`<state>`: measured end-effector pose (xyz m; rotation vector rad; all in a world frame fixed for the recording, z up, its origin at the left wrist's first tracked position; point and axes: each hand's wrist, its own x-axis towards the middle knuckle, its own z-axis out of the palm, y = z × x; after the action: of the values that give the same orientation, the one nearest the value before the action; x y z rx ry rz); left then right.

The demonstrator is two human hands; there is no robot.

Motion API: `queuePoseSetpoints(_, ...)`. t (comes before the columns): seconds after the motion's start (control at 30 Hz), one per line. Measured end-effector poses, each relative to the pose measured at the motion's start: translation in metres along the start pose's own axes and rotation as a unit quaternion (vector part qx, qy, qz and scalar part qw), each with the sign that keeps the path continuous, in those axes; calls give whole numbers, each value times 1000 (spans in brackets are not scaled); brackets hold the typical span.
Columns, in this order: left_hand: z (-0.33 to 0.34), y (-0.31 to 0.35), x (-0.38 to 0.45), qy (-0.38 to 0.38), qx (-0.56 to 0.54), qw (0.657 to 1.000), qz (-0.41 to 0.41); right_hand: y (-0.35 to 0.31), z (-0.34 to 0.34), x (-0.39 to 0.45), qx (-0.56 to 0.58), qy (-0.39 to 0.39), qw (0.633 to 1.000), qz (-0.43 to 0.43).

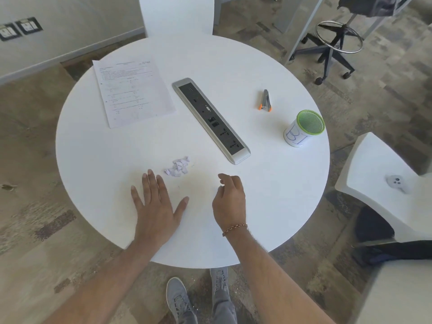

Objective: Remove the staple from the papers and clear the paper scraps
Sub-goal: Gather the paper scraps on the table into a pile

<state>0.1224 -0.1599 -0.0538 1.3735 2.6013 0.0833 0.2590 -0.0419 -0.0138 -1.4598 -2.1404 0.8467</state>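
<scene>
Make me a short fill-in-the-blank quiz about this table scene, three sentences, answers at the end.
1. The paper scraps lie just beyond the ____ hand.
2. The mesh cup has a ____ rim.
3. The staple remover lies between the power strip and the ____.

Answers: left; green; mesh cup

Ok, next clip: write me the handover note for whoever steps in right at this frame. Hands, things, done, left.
Left hand: flat and open on the table, holding nothing.
Right hand: loosely curled, empty.
Paper scraps: small pile just beyond the left fingertips.
Papers: far left. Staple remover: far right, untouched. Green-rimmed cup: right edge.
Done: scraps are gathered; staple state cannot be told.
Left: clear scraps, probably into the cup.
</scene>
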Motion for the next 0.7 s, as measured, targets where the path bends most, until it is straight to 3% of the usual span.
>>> queuePoseSetpoints(0.2,12,29,-49,-25,42,996,80,2,-5,1,-1,15,1000,-9)
queuePoseSetpoints(0.33,18,32,-34,-52,40,995,70,0,-3,1,1,16,1000,-23)
queuePoseSetpoints(0.7,9,25,39,-11,66,995,76,2,4,3,0,2,999,-41)
